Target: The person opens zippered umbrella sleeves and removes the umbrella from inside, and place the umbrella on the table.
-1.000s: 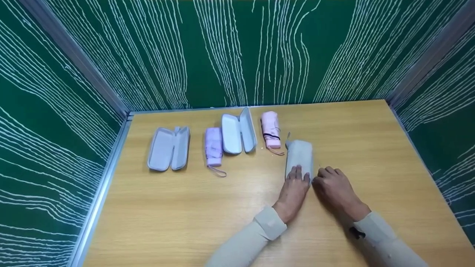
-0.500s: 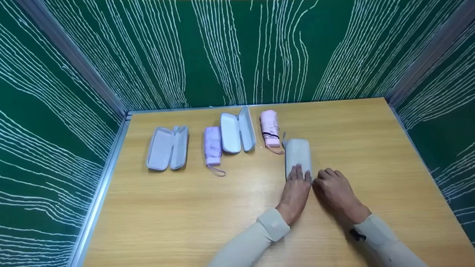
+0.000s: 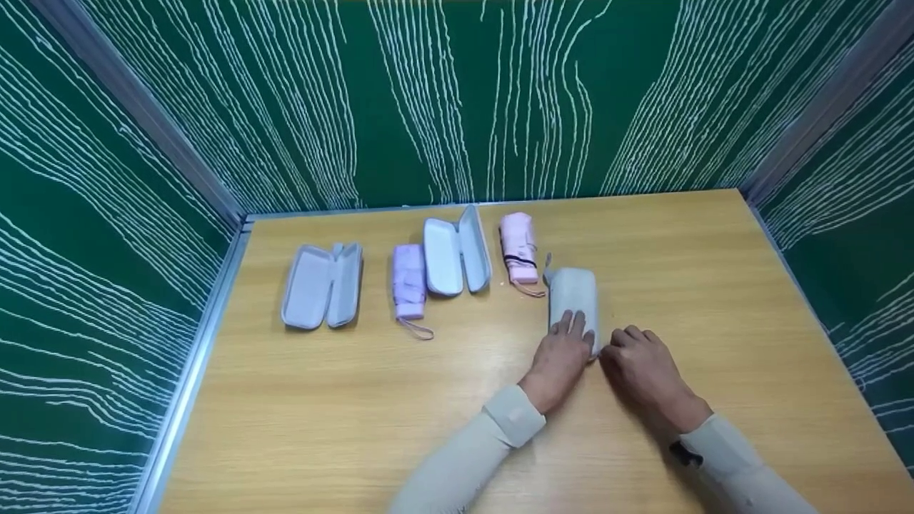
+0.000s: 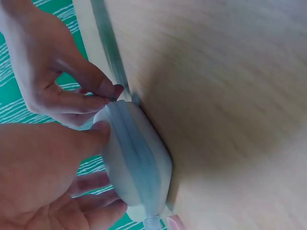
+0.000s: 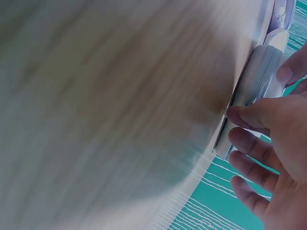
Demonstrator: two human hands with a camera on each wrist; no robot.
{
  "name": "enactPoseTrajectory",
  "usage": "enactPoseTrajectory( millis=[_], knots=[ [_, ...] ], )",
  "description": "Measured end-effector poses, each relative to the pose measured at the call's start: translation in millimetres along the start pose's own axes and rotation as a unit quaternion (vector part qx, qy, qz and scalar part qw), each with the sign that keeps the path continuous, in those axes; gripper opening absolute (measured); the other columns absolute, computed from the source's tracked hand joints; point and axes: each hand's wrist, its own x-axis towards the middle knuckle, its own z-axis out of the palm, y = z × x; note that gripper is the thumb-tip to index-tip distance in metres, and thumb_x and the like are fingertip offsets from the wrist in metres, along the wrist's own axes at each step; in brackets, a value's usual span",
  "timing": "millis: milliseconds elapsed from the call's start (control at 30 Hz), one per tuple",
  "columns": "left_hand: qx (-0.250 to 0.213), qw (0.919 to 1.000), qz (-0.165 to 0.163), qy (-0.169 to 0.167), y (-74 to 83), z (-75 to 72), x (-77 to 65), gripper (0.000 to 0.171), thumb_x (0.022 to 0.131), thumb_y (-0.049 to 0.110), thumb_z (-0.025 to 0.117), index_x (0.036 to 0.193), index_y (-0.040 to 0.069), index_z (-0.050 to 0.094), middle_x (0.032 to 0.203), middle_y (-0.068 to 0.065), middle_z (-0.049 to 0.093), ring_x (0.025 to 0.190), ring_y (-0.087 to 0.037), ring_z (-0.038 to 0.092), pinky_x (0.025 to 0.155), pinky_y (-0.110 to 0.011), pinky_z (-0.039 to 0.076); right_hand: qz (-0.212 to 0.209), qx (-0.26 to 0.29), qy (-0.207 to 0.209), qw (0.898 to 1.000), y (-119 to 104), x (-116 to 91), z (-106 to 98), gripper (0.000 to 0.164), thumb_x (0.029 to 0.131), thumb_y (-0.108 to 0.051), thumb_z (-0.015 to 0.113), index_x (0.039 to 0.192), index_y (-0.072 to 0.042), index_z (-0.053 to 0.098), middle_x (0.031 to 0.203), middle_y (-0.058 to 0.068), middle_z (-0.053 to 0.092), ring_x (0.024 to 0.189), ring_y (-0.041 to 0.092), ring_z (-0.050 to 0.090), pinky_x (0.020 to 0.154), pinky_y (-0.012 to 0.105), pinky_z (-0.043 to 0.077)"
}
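Observation:
A pale grey zippered case (image 3: 573, 287), closed over most of its visible seam, lies on the table right of centre. My left hand (image 3: 562, 363) grips its near end, fingers over the top and thumb on the near side. At the near right corner, my right hand (image 3: 648, 373) pinches the small zipper pull with thumb and index finger; the pull is mostly hidden by the fingertips. In the left wrist view, the zipper (image 4: 135, 153) runs along the case's side. The right wrist view shows the right thumb (image 5: 254, 114) against the seam, other fingers loosely bent.
Two open cases, one lilac-grey (image 3: 310, 289) and one pale blue (image 3: 444, 258), lie to the left. A folded purple umbrella (image 3: 409, 278) sits between them; a folded pink umbrella (image 3: 518, 246) lies behind the grey case. Green walls (image 3: 414, 100) bound the wooden table (image 3: 321, 414).
My left hand and forearm have shifted slightly left, with the fingers a little farther over the case. My right hand stays at the same corner.

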Motion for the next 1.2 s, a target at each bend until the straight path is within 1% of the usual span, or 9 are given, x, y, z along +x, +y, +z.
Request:
enactPoseTrajectory(
  millis=[67,233,433,533,700,767,967,1100,1200],
  knots=[
    [-0.010,1.0000,-0.001,-0.002,0.0,1.1,-1.8,0.036,0.103,0.016,0.062,0.136,0.030,0.071,0.151,-0.004,0.059,0.137,-0.017,0.057,0.095,-0.021,0.057,0.003,0.000,-0.003,1.000,0,0,0,0.009,0.081,0.005,0.077,0.082,-0.004,0.078,0.082,0.011,0.062,0.078,0.033,0.059,0.065,0.047,0.051],
    [-0.017,0.9998,-0.008,-0.010,0.8,3.0,-6.3,0.043,0.104,0.016,0.064,0.144,0.031,0.066,0.156,-0.005,0.056,0.141,-0.018,0.056,0.087,-0.019,0.059,0.008,0.000,-0.018,1.000,-2,0,-2,0.009,0.082,0.005,0.075,0.082,-0.004,0.077,0.082,0.011,0.062,0.079,0.033,0.058,0.065,0.047,0.051],
    [0.008,0.9995,-0.024,0.019,4.4,5.6,-7.6,0.040,0.103,0.019,0.062,0.141,0.033,0.067,0.152,-0.003,0.060,0.136,-0.016,0.059,0.080,-0.016,0.059,0.005,0.001,-0.017,1.000,-4,0,-3,0.012,0.081,0.006,0.076,0.082,-0.005,0.077,0.083,0.011,0.061,0.081,0.032,0.058,0.065,0.046,0.049],
    [0.022,0.9989,-0.034,0.025,8.3,6.3,-6.8,0.040,0.104,0.021,0.061,0.141,0.034,0.067,0.150,-0.003,0.061,0.135,-0.015,0.060,0.082,-0.016,0.059,0.003,-0.001,-0.013,1.000,-5,0,-3,0.012,0.077,0.007,0.079,0.081,-0.005,0.077,0.083,0.010,0.060,0.080,0.032,0.058,0.064,0.045,0.048],
    [0.044,0.9983,-0.040,0.002,14.8,5.8,-4.4,0.042,0.106,0.022,0.058,0.147,0.033,0.062,0.152,-0.004,0.059,0.137,-0.015,0.059,0.095,-0.017,0.055,0.003,-0.011,-0.019,1.000,-6,0,-5,0.010,0.078,0.006,0.080,0.081,-0.003,0.077,0.082,0.011,0.060,0.080,0.032,0.058,0.063,0.044,0.049],
    [0.042,0.9982,-0.044,-0.003,17.0,5.8,-3.6,0.043,0.107,0.023,0.059,0.149,0.032,0.060,0.153,-0.005,0.059,0.137,-0.015,0.059,0.098,-0.018,0.054,0.001,-0.011,-0.017,1.000,-7,0,-6,0.010,0.078,0.006,0.080,0.081,-0.002,0.077,0.081,0.011,0.061,0.079,0.032,0.057,0.062,0.044,0.049],
    [0.015,0.9977,-0.065,0.013,22.2,7.3,-3.2,0.042,0.104,0.029,0.064,0.147,0.031,0.063,0.150,-0.006,0.061,0.135,-0.016,0.061,0.096,-0.019,0.056,-0.006,-0.015,-0.001,1.000,-10,-1,-4,0.011,0.077,0.006,0.081,0.080,-0.003,0.075,0.079,0.011,0.059,0.075,0.032,0.056,0.059,0.043,0.047],
    [0.014,0.9976,-0.068,0.006,25.3,6.9,-3.7,0.044,0.104,0.030,0.064,0.148,0.031,0.061,0.151,-0.006,0.060,0.136,-0.016,0.060,0.099,-0.020,0.054,-0.005,-0.022,-0.011,1.000,-13,-3,-5,0.011,0.078,0.006,0.082,0.082,-0.003,0.076,0.079,0.012,0.060,0.075,0.032,0.056,0.059,0.043,0.047],
    [0.018,0.9975,-0.068,-0.002,28.1,6.0,-3.8,0.044,0.105,0.026,0.063,0.149,0.030,0.060,0.152,-0.005,0.060,0.136,-0.016,0.060,0.100,-0.020,0.054,-0.001,-0.025,-0.025,0.999,-16,-5,-6,0.011,0.079,0.005,0.082,0.087,-0.002,0.079,0.082,0.013,0.063,0.077,0.032,0.057,0.061,0.043,0.049]
  ],
)
